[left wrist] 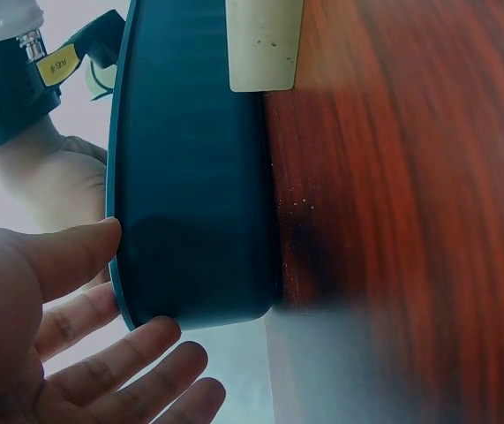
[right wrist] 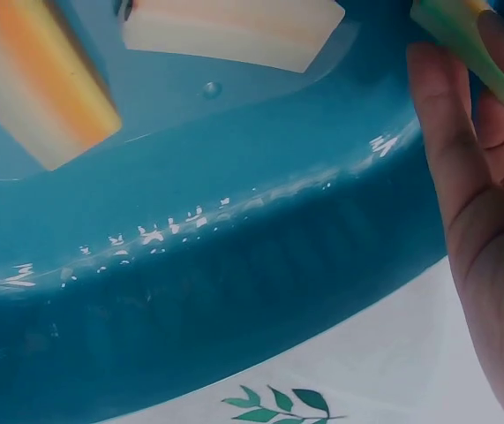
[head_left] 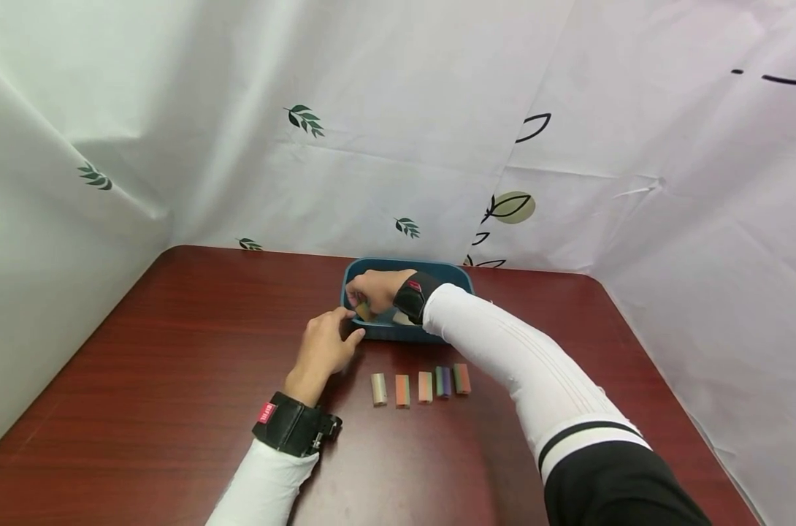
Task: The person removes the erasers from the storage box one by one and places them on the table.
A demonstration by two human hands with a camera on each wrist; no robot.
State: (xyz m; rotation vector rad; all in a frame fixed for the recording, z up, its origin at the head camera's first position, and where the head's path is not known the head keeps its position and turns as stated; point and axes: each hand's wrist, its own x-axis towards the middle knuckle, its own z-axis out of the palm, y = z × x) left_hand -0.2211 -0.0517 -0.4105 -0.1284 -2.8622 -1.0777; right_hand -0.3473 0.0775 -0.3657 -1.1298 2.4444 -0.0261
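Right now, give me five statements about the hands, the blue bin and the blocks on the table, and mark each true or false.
1. Five blocks lie in a row on the table in front of the blue bin. True.
2. The right hand reaches into the blue bin and pinches a small block. True.
3. The left hand holds a block from the row. False: its fingers rest against the bin's outer wall and hold nothing.
4. The blue bin is empty. False: the right wrist view shows two more blocks inside.
5. The bin stands on a green mat. False: it stands on the bare red-brown table.
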